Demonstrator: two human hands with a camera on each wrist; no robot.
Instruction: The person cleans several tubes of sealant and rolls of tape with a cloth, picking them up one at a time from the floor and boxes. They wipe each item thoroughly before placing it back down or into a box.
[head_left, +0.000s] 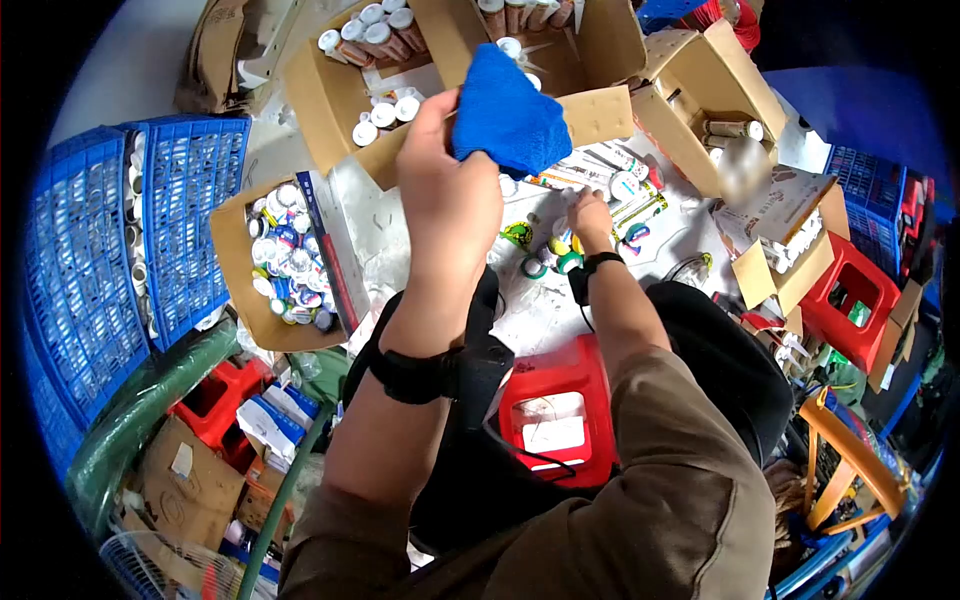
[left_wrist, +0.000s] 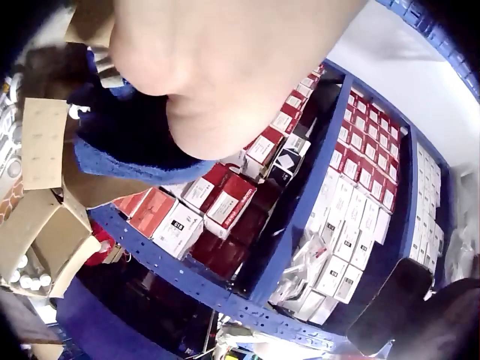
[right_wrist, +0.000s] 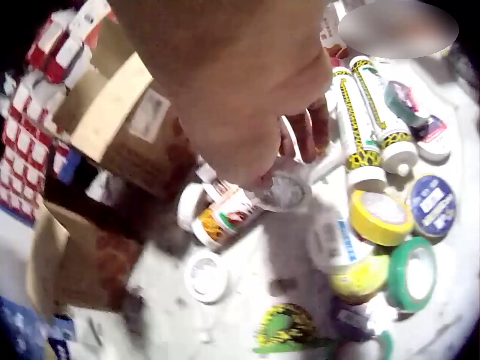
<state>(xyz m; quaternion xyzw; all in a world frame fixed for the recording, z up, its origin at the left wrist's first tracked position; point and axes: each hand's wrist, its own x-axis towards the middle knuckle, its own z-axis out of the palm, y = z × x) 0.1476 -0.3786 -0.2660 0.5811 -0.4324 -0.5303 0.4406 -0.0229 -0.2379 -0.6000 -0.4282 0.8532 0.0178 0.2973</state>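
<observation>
One blue cloth is pinched in the left hand, raised above the white table; low over that table, the right hand appears mid-reach, its grip unclear, and moving on calls for careful fingertip placement

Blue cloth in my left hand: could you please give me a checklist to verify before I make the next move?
1. Left hand grips the blue cloth: ok, thumb and fingers pinch it.
2. Cloth is lifted off the white tabletop: ok.
3. Head view into the cartridge box is unblocked: not ok, cloth and hand cover part of it.
4. Right hand has a firm grip on something: cannot tell, its fingertips are partly hidden.
5. Space near the right hand is free: not ok, the yellow tape roll and other items lie close.
</observation>
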